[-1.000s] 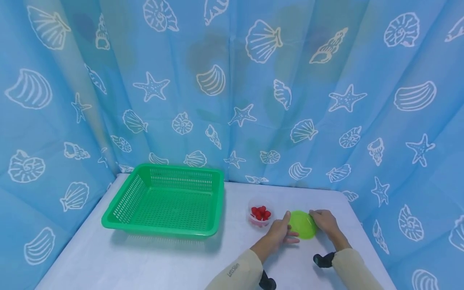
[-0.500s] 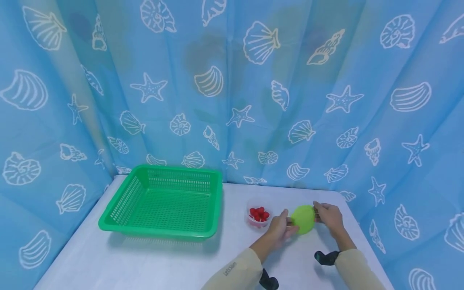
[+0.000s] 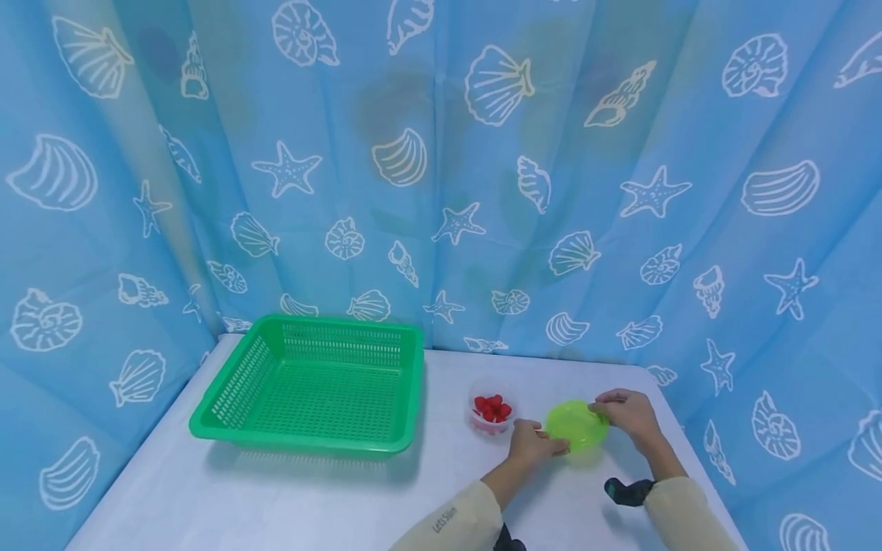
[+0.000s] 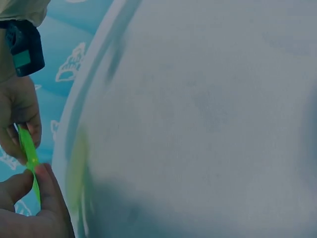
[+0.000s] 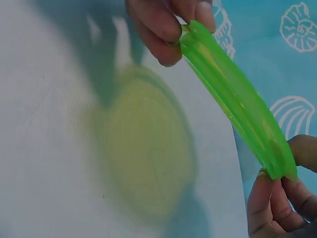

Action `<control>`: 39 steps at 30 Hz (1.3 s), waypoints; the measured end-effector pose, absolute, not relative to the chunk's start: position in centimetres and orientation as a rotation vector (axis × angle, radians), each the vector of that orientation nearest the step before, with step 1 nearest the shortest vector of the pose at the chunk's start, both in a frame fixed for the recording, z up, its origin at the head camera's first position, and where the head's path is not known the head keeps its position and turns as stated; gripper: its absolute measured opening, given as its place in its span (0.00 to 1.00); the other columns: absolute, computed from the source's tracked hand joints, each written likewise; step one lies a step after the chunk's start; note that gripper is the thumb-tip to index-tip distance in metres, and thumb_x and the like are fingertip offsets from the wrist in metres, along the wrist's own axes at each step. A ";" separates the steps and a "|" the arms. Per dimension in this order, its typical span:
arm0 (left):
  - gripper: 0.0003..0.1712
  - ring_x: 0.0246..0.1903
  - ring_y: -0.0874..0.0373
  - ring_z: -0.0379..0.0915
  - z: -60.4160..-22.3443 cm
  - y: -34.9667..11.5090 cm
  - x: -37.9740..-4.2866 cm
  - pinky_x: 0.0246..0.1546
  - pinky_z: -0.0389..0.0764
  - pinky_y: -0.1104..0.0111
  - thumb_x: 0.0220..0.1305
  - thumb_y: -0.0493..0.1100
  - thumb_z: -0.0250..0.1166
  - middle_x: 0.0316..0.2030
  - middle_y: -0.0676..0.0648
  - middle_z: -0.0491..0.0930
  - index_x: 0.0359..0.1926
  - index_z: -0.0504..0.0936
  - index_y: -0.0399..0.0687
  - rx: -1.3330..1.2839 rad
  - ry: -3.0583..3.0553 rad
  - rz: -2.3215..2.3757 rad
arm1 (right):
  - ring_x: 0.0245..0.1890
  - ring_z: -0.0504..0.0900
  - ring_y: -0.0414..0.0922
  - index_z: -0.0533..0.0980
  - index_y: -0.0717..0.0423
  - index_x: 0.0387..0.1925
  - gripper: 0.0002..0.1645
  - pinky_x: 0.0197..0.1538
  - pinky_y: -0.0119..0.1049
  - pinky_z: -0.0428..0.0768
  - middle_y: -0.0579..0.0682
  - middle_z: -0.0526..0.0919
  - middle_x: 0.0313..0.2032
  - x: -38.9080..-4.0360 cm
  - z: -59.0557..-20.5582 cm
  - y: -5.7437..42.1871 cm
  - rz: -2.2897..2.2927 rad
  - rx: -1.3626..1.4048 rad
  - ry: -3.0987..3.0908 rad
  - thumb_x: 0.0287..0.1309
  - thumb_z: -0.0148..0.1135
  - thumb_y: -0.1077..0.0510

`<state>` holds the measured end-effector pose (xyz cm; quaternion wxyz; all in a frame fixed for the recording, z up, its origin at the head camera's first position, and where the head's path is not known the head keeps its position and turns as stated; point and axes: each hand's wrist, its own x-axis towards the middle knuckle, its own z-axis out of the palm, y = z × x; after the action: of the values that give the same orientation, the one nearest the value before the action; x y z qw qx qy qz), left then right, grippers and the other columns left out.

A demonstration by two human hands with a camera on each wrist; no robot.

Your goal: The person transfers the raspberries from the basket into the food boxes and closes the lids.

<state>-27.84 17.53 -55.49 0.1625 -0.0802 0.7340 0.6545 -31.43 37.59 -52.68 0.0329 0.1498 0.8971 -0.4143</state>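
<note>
Both hands hold a round, translucent yellow-green plastic disc (image 3: 575,426) with a raised rim, between them at the right of the table. In the head view my left hand (image 3: 532,444) pinches its near left edge. My right hand (image 3: 630,415) grips the far right edge between thumb and fingers. The disc (image 5: 237,101) is seen nearly edge-on in the right wrist view, raised over the table with its yellowish shadow below. Just left of the hands stands a clear round tub (image 3: 475,419) with several small red pieces (image 3: 493,408) inside, like strawberries.
A large green plastic basket (image 3: 303,442) with slotted walls stands at the left of the white-covered table (image 3: 289,505). A blue curtain (image 3: 441,191) with white shell and starfish prints hangs behind and on both sides.
The disc was low at the table, with the left hand open beside it. It has been lifted and tilted, and the left fingers have taken its edge too. Tub and basket stay put.
</note>
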 end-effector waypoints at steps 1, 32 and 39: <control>0.26 0.32 0.57 0.78 -55.4 17.5 -27.8 0.39 0.83 0.65 0.53 0.38 0.75 0.33 0.45 0.74 0.48 0.71 0.39 -0.254 2.043 1.887 | 0.48 0.77 0.59 0.74 0.69 0.50 0.28 0.54 0.56 0.77 0.67 0.77 0.50 -31.3 -52.6 37.7 -1.278 0.455 2.757 0.59 0.64 0.49; 0.10 0.30 0.59 0.81 -49.3 10.1 -34.9 0.34 0.84 0.69 0.57 0.30 0.67 0.31 0.50 0.80 0.41 0.82 0.41 -0.077 2.306 2.020 | 0.41 0.83 0.46 0.71 0.68 0.58 0.31 0.45 0.33 0.83 0.61 0.79 0.50 -32.3 -49.8 32.6 -1.786 0.261 2.465 0.63 0.64 0.49; 0.09 0.29 0.59 0.80 -49.4 6.7 -36.0 0.31 0.83 0.69 0.60 0.31 0.65 0.31 0.48 0.81 0.42 0.83 0.38 -0.055 2.458 1.811 | 0.39 0.83 0.48 0.73 0.69 0.54 0.26 0.45 0.37 0.84 0.60 0.80 0.45 -33.0 -50.8 29.2 -1.805 0.250 2.350 0.63 0.64 0.53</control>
<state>-36.01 6.65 -49.42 0.0442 -0.0181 0.8042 0.5925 -33.04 29.20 -50.79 0.0839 0.0839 0.7875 -0.6048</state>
